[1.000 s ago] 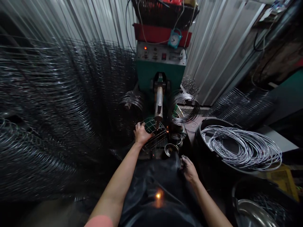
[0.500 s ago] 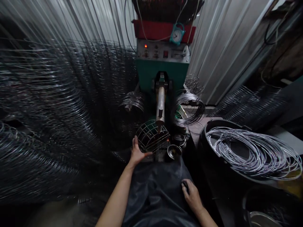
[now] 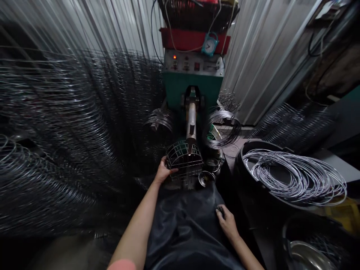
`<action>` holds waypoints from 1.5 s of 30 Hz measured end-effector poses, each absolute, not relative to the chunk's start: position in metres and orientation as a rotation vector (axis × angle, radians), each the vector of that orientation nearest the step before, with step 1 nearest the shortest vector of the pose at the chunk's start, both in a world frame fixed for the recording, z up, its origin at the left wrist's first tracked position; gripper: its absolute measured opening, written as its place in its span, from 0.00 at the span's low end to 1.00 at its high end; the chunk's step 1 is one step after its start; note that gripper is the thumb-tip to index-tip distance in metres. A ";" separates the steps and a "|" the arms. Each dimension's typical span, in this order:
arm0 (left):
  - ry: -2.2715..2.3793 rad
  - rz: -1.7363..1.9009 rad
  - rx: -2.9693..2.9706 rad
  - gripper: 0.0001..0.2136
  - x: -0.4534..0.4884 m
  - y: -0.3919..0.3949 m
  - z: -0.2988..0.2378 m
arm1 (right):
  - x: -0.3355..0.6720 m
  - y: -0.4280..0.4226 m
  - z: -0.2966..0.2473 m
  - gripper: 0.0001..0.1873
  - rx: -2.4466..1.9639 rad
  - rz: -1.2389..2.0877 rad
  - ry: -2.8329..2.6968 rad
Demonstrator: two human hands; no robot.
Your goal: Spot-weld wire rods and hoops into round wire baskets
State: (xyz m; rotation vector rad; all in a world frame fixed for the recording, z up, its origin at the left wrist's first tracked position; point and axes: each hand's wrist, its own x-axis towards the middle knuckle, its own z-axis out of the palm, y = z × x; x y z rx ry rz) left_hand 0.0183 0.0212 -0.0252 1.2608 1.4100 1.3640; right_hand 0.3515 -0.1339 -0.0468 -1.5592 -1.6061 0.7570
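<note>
The wire cage (image 3: 184,160) sits at lower centre, directly beneath the tip of the welder electrode (image 3: 191,127); hold it steady against that tip. The left hand (image 3: 163,171) is clamped on its lower-left edge, whereas in the earlier frame that hand lay open beside it. The right hand (image 3: 227,222) rests on the dark apron (image 3: 182,225), fingers together; whether it holds anything cannot be determined.

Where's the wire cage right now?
In the head view, the wire cage sits centre, below the machine's metal arm, against the left hand.
</note>
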 end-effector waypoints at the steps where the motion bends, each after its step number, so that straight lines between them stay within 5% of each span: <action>1: 1.403 1.363 1.253 0.45 0.016 0.023 -0.023 | 0.352 -0.134 -0.046 0.14 -1.563 0.752 -1.604; 14: 1.306 1.264 1.307 0.47 -0.008 0.037 -0.006 | 0.354 -0.129 -0.037 0.19 -1.674 0.929 -1.422; 26: 1.635 0.708 2.188 0.47 0.029 -0.053 0.079 | 0.285 -0.073 0.137 0.13 -1.030 1.452 -2.141; 34: 1.738 0.520 2.406 0.41 0.068 -0.051 0.110 | 0.247 -0.035 0.112 0.07 -1.305 0.613 -2.420; 41: 1.690 0.488 2.289 0.42 0.062 -0.045 0.099 | 0.263 -0.040 0.100 0.17 -1.042 0.619 -2.541; 45: 1.708 0.487 2.225 0.43 0.059 -0.039 0.096 | 0.261 -0.033 0.094 0.11 -1.040 0.591 -2.545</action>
